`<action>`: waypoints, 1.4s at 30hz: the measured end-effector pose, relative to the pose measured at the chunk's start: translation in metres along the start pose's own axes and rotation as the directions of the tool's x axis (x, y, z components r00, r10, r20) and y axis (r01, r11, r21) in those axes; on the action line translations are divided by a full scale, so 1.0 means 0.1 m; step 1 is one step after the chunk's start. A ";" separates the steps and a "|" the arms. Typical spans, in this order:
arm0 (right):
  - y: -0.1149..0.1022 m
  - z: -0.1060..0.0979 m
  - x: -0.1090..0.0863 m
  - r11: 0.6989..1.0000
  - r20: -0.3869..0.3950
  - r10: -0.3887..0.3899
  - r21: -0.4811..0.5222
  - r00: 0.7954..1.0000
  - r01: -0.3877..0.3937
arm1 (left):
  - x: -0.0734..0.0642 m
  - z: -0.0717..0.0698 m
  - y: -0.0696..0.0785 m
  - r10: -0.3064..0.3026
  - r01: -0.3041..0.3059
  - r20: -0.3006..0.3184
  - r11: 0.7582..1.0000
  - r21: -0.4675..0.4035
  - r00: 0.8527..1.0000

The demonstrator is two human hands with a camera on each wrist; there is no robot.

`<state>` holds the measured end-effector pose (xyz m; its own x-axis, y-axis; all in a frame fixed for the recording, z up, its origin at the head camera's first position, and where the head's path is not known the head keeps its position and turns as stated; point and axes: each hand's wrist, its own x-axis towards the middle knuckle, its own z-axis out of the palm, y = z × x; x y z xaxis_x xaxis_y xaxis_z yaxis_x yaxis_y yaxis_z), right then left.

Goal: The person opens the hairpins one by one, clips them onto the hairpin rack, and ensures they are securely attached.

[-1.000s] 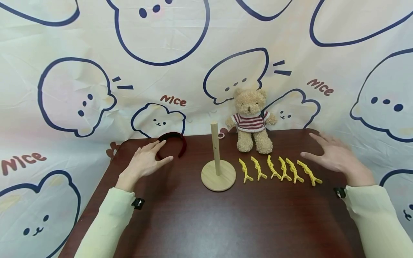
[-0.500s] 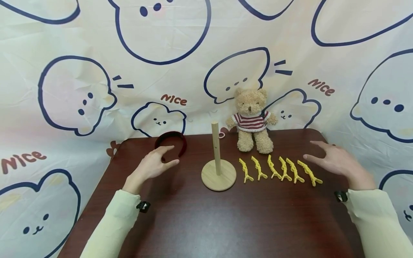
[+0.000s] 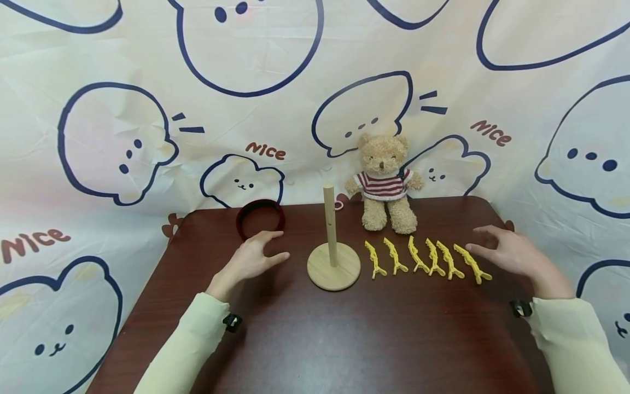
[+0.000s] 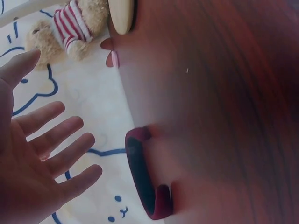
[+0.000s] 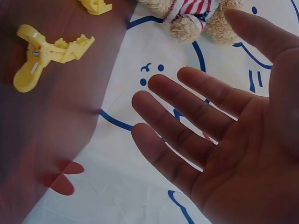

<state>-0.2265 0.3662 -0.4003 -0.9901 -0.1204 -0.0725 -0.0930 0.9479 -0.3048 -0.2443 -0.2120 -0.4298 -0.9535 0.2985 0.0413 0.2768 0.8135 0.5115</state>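
Observation:
My left hand hovers over the table in front of a dark red headband, with its fingers extended and nothing in them. To its right stands a round wooden base with an upright post. Several yellow toothed clips lie in a row to the right of the post. My right hand is held near the rightmost clip, apart from it. In the right wrist view its palm and spread fingers show bare, with a yellow clip off to the left.
A teddy bear in a red-striped shirt sits at the table's back edge, behind the clips. A small pink ring is beside it, near the post. A cartoon-printed cloth hangs behind the dark brown table.
My left hand has moved right and nearer to me, away from over the headband, which shows more fully. The right hand has shifted slightly nearer to me.

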 end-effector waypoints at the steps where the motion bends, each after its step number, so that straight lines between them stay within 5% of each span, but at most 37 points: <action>1: 0.01 0.02 0.00 1.000 0.000 -0.004 0.006 1.000 0.004 | 0.01 0.02 0.01 0.004 -0.004 0.007 1.000 -0.005 1.000; 21: 0.18 0.20 -0.08 0.991 0.069 -0.025 0.130 0.997 0.016 | 0.13 0.50 0.14 0.069 -0.065 0.075 0.997 -0.044 0.995; 32: 0.28 0.31 -0.12 0.989 0.084 -0.013 0.148 0.996 0.000 | 0.16 0.64 0.21 0.127 -0.122 0.118 0.991 -0.046 0.985; 42: 0.38 0.40 -0.10 0.989 0.076 0.011 0.147 0.997 -0.022 | 0.19 0.70 0.25 0.116 -0.112 0.144 0.993 -0.038 0.983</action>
<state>-0.2158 0.3919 -0.4495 -0.9801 -0.1323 -0.1481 -0.0547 0.8968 -0.4390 -0.2475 -0.1510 -0.4767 -0.8879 0.4594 -0.0234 0.3769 0.7557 0.5355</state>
